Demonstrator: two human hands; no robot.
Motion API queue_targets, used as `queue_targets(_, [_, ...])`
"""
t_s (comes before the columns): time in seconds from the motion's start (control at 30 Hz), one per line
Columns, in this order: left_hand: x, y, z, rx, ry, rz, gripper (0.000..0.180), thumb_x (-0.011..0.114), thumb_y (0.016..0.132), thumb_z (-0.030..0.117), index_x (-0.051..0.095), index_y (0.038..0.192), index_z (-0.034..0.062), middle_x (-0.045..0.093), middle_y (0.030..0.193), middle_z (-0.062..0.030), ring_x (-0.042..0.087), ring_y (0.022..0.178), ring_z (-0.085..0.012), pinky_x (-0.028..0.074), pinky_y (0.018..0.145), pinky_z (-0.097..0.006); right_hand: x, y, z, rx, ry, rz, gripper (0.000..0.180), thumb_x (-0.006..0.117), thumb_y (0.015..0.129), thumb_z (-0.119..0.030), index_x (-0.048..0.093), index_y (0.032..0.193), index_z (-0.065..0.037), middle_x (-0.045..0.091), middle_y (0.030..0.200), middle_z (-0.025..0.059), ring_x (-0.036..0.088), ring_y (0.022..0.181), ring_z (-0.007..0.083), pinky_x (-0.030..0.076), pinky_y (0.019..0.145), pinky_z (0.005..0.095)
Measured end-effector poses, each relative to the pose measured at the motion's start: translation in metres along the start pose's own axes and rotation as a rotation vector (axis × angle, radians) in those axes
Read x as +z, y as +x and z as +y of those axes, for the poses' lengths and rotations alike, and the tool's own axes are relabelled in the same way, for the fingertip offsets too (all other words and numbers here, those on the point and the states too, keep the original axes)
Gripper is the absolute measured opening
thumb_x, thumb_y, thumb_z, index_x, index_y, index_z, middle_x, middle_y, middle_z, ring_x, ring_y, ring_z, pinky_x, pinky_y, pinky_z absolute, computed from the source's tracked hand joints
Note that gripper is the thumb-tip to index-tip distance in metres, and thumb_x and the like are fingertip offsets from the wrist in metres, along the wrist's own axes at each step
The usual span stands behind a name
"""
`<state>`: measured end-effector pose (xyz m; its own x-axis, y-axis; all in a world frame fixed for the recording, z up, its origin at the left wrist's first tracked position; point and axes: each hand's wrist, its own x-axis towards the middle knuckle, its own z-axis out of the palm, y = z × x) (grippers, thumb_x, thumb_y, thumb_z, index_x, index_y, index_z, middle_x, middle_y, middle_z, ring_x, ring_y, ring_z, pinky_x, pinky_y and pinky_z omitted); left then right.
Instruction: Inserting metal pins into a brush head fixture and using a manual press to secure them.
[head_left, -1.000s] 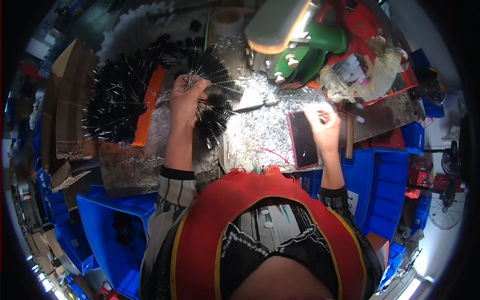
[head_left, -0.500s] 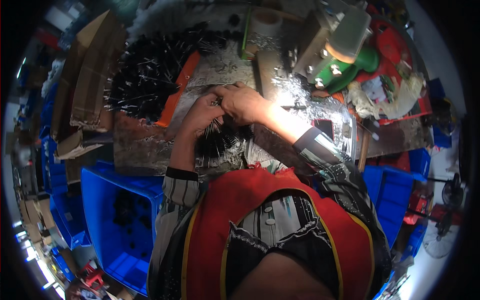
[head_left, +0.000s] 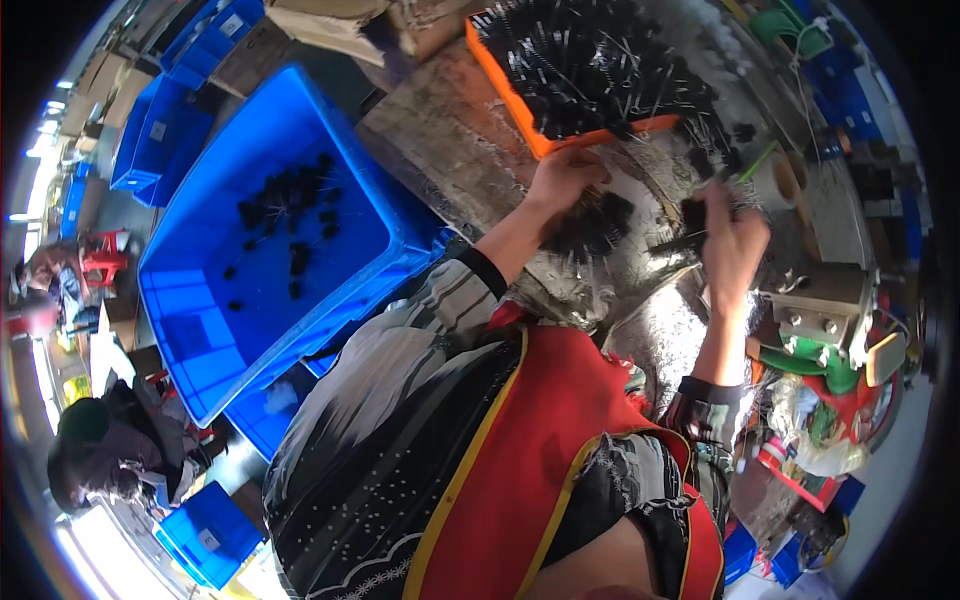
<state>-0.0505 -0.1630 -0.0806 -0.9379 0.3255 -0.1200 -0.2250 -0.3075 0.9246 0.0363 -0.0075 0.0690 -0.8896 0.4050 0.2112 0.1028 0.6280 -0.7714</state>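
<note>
A blue bin [head_left: 180, 275] stands beside the stained bench [head_left: 425, 130] and its orange tray [head_left: 503, 85]. Left hand [head_left: 566, 180]: fingers gripping brushes [head_left: 592, 228] — right hand [head_left: 735, 240]: blurred, grip I cannot tell.

Left forearm [head_left: 508, 244]: extended forward, rightward | left hand [head_left: 567, 180]: curled, gripping | right forearm [head_left: 720, 340]: extended forward | right hand [head_left: 737, 238]: bent-fingered, blurred, apart from left

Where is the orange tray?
The orange tray is at the top of the head view, right of centre, on the workbench just beyond the left hand, heaped with black brushes.
</note>
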Motion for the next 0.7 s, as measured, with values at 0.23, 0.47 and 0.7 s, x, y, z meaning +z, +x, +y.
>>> queue_targets(0.23, [0.0, -0.003, -0.033, 0.258, -0.538, -0.164, 0.018, 0.063, 0.077, 0.003, 0.056, 0.093, -0.0006, 0.062, 0.082, -0.0062, 0.06, 0.078, -0.0138, 0.047, 0.07, -0.023, 0.054, -0.016, -0.169, -0.565, 0.183, -0.398, 0.024, 0.065, 0.08, -0.022, 0.065, 0.086, 0.002, 0.064, 0.097, 0.009, 0.061, 0.083, 0.0151, 0.046, 0.076, 0.0285])
queue_targets(0.47, [0.008, 0.004, -0.033, 0.148, -0.006, 0.115, 0.016, 0.062, 0.077, 0.0, 0.056, 0.092, -0.002, 0.062, 0.085, -0.0058, 0.058, 0.078, -0.0112, 0.047, 0.065, -0.024, 0.099, -0.038, -0.108, -0.882, 0.046, -0.345, 0.037, 0.07, 0.067, -0.024, 0.054, 0.069, 0.009, 0.038, 0.124, 0.0271, 0.04, 0.11, 0.0386, 0.032, 0.091, 0.0466])
queue_targets(0.7, [0.025, -0.016, 0.002, -0.1, -0.074, 0.168, 0.016, 0.063, 0.078, 0.003, 0.057, 0.093, 0.001, 0.06, 0.09, -0.0076, 0.057, 0.078, -0.0129, 0.046, 0.069, -0.023, 0.069, -0.076, 0.014, -0.41, -0.456, -0.304, 0.045, 0.064, 0.062, -0.014, 0.053, 0.092, 0.018, 0.022, 0.134, 0.0325, 0.028, 0.121, 0.0459, 0.026, 0.102, 0.0465])
